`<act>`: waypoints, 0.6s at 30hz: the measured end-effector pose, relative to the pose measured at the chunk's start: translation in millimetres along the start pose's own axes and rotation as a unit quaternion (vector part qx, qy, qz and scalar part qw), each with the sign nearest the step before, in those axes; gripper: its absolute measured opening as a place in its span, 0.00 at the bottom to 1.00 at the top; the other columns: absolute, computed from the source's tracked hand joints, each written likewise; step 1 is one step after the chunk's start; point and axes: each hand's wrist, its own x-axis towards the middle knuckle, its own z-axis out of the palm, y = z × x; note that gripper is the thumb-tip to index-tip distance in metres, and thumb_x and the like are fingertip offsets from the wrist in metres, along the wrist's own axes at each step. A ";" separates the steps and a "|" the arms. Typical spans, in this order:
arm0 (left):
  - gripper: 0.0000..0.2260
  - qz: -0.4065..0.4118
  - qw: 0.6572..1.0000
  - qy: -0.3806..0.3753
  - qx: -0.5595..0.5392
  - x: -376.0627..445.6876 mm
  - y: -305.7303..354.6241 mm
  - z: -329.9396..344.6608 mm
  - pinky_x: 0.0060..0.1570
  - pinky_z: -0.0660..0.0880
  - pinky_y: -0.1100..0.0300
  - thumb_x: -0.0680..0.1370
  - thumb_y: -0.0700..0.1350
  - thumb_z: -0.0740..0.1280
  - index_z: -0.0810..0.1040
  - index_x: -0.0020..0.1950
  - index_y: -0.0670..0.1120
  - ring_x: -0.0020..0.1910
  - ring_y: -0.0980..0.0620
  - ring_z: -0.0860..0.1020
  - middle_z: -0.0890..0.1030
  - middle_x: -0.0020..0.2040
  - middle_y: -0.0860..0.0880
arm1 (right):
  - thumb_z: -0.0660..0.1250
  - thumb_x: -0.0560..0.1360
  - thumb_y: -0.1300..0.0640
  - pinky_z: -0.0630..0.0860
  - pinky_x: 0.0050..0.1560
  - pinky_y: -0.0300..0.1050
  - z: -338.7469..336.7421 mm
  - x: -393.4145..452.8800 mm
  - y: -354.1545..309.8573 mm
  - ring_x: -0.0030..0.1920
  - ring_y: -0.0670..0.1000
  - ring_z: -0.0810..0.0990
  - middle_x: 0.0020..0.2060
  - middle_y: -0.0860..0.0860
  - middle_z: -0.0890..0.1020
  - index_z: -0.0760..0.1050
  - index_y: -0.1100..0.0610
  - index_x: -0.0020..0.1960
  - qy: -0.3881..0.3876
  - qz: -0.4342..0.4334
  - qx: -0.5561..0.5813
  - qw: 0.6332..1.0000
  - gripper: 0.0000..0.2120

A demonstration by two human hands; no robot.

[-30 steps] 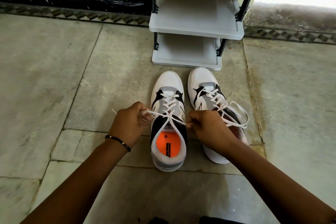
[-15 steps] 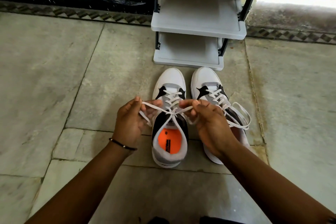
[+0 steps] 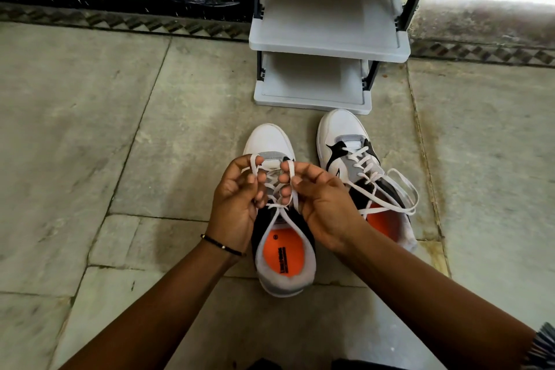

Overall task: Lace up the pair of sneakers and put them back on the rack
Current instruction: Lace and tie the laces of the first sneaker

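Observation:
Two white, grey and black sneakers with orange insoles stand side by side on the stone floor. Over the left sneaker [image 3: 271, 141] my left hand [image 3: 237, 204] pinches one loop of its white lace [image 3: 274, 206], and my right hand [image 3: 324, 204] pinches a second loop. Both loops stand up close together above the tongue, which the hands partly hide. The right sneaker [image 3: 342, 129] is laced, and its tied lace [image 3: 399, 189] lies in wide loops across its opening. A grey rack [image 3: 329, 51] with two shelves stands just beyond the toes.
A dark patterned border [image 3: 120, 22] runs along the wall base behind the rack. Bare stone slabs [image 3: 90, 129] stretch to the left and right of the sneakers. Black posts [image 3: 404, 0] hold up the rack's shelves.
The hands pulled the lace ends apart, then came together over the left sneaker. Each now holds a raised loop, closer to the toe than before.

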 end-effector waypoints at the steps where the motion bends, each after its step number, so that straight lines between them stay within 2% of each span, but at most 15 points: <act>1: 0.10 0.000 1.000 -0.006 0.014 0.0 -0.5 -0.7 0.28 0.68 0.68 0.74 0.36 0.58 0.75 0.49 0.48 0.25 0.59 0.68 0.77 0.30 0.55 | 0.54 0.77 0.71 0.77 0.36 0.38 -0.8 1.2 -1.5 0.34 0.49 0.74 0.39 0.56 0.78 0.75 0.65 0.56 -0.007 0.005 -0.017 1.000 0.13; 5: 0.16 0.012 0.997 -0.029 0.077 -0.4 -1.8 -2.9 0.35 0.72 0.64 0.73 0.37 0.59 0.79 0.49 0.55 0.30 0.58 0.71 0.79 0.36 0.53 | 0.55 0.76 0.72 0.79 0.38 0.42 -3.5 6.3 -7.7 0.35 0.52 0.77 0.43 0.58 0.78 0.73 0.63 0.62 -0.021 0.017 -0.071 0.997 0.17; 8: 0.13 0.039 0.988 -0.047 0.145 -1.8 1.0 -4.5 0.37 0.74 0.65 0.73 0.39 0.61 0.78 0.52 0.53 0.32 0.59 0.75 0.82 0.37 0.55 | 0.57 0.75 0.72 0.78 0.33 0.43 -5.0 11.4 -10.2 0.31 0.53 0.77 0.35 0.56 0.79 0.74 0.61 0.62 -0.016 0.017 -0.052 0.998 0.19; 10: 0.11 0.049 0.983 -0.049 0.168 -2.0 3.1 -3.5 0.34 0.74 0.67 0.74 0.38 0.61 0.76 0.51 0.51 0.31 0.60 0.75 0.82 0.35 0.56 | 0.59 0.74 0.72 0.77 0.30 0.42 -3.4 14.1 -9.9 0.29 0.55 0.78 0.33 0.58 0.81 0.76 0.61 0.60 -0.013 0.019 -0.057 0.998 0.18; 12: 0.09 0.037 0.985 -0.051 0.160 -1.5 3.6 -3.0 0.31 0.74 0.67 0.75 0.34 0.62 0.73 0.49 0.48 0.28 0.60 0.75 0.82 0.32 0.53 | 0.60 0.74 0.72 0.75 0.28 0.41 -1.2 15.5 -8.3 0.25 0.54 0.77 0.29 0.58 0.81 0.76 0.62 0.55 -0.002 0.020 -0.071 0.997 0.13; 15: 0.10 0.012 0.989 -0.040 0.144 1.5 3.5 -4.6 0.29 0.74 0.68 0.74 0.32 0.62 0.68 0.47 0.47 0.26 0.59 0.76 0.83 0.29 0.52 | 0.63 0.74 0.71 0.76 0.26 0.42 -1.4 15.3 -6.5 0.23 0.52 0.78 0.26 0.57 0.81 0.70 0.62 0.48 0.026 0.031 -0.045 0.998 0.07; 18: 0.09 -0.004 0.987 -0.033 0.156 5.3 3.0 -7.6 0.28 0.74 0.68 0.73 0.32 0.63 0.70 0.48 0.45 0.26 0.59 0.77 0.84 0.29 0.52 | 0.65 0.73 0.70 0.79 0.32 0.46 -3.2 13.9 -2.4 0.26 0.53 0.80 0.27 0.58 0.82 0.73 0.65 0.46 0.018 0.019 -0.044 0.999 0.03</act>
